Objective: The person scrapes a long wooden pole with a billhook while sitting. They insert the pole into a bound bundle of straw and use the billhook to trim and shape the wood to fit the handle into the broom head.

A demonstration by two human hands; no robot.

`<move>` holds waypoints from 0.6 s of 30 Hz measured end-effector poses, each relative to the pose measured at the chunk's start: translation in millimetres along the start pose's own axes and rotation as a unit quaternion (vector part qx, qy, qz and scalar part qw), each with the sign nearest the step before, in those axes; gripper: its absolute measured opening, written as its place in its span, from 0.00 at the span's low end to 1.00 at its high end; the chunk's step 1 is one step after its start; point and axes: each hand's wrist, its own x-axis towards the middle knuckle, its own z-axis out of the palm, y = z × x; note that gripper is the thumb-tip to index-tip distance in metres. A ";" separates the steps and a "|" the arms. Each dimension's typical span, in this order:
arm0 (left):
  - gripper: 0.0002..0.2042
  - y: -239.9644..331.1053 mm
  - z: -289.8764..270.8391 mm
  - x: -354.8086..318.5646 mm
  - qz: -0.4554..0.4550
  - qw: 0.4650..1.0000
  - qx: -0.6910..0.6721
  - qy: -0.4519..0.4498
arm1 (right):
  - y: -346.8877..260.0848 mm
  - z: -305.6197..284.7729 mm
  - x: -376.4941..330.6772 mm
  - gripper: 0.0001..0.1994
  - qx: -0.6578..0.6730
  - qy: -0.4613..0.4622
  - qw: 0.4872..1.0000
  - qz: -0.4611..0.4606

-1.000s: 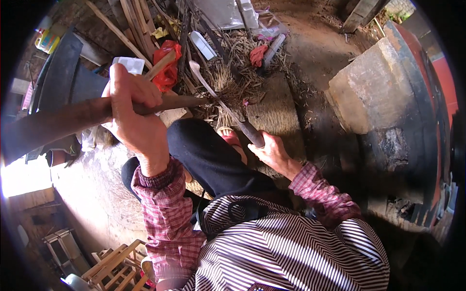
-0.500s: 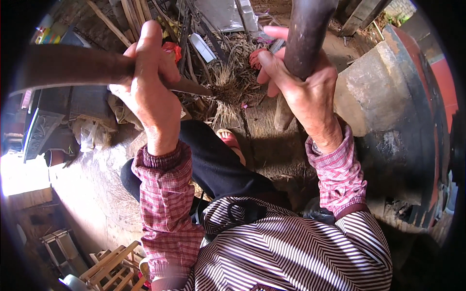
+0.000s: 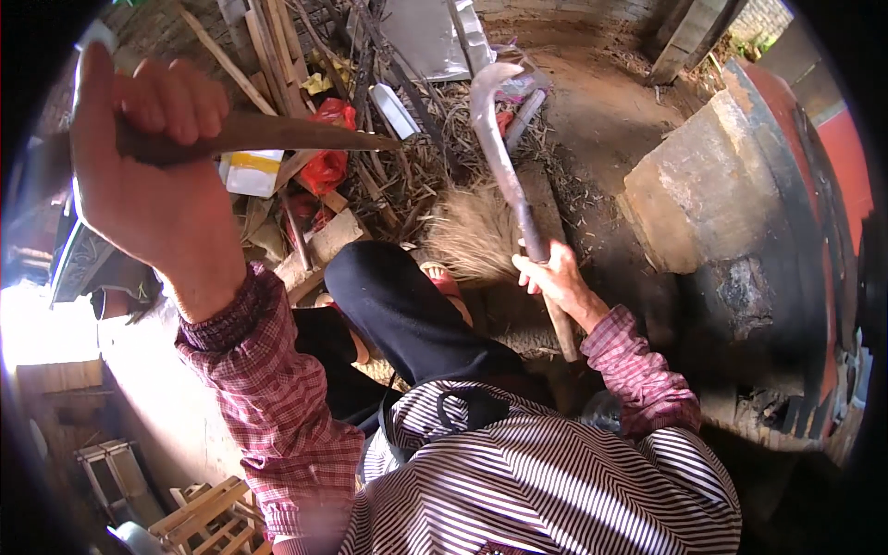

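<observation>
Left hand point(image 3: 153, 185) is raised high at the left of my view, fist clamped round a dark stick point(image 3: 250, 139) that tapers to a point aimed right, over the litter. Right hand point(image 3: 553, 277) sits lower, right of centre, fingers wrapped tight on the wooden handle of a sickle-like chopper point(image 3: 504, 157); its curved blade rises away from the hand toward the top of the frame, hook end above the scrap pile.

Risks as I judge them:
- The stick is up in the air, well apart from the blade. If the two come together fast, the left fingers near the thick end are the exposed part.
- The knee in dark trousers point(image 3: 398, 314) lies between the two hands, just below the blade's line. A swing that misses or glances could run down toward it.
- A stroke landing on the loose dry straw point(image 3: 472, 236) would be poorly backed; the blade may skid.
- Clutter of wooden slats point(image 3: 268, 37) and a red plastic bag point(image 3: 328, 166) sits close under the stick tip; it could snag.

Stick: above and left of the knee, held only by the left hand. Chopper: handle butt pokes out below the right hand, toward the striped apron point(image 3: 546, 481).
</observation>
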 end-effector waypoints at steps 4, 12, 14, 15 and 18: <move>0.22 8.1 -38.0 -28.5 0.009 0.987 0.041 0.158 | 28.5 -10.5 -4.8 0.13 0.035 0.009 0.999 0.037; 0.24 7.3 -157.1 -98.3 -0.041 0.920 -0.068 0.383 | 175.0 0.1 -45.9 0.21 -0.006 -0.012 0.969 0.248; 0.23 -20.2 -199.1 -125.0 -0.084 0.884 -0.234 0.396 | 230.5 -0.4 -49.6 0.28 -0.097 0.045 0.967 0.230; 0.23 -24.5 -225.2 -139.1 -0.101 0.858 -0.325 0.385 | 232.4 8.1 -44.4 0.28 -0.094 0.036 0.968 0.228; 0.23 -52.2 -259.6 -174.4 -0.148 0.757 -0.386 0.507 | 228.3 17.5 -40.0 0.30 -0.051 0.034 0.969 0.241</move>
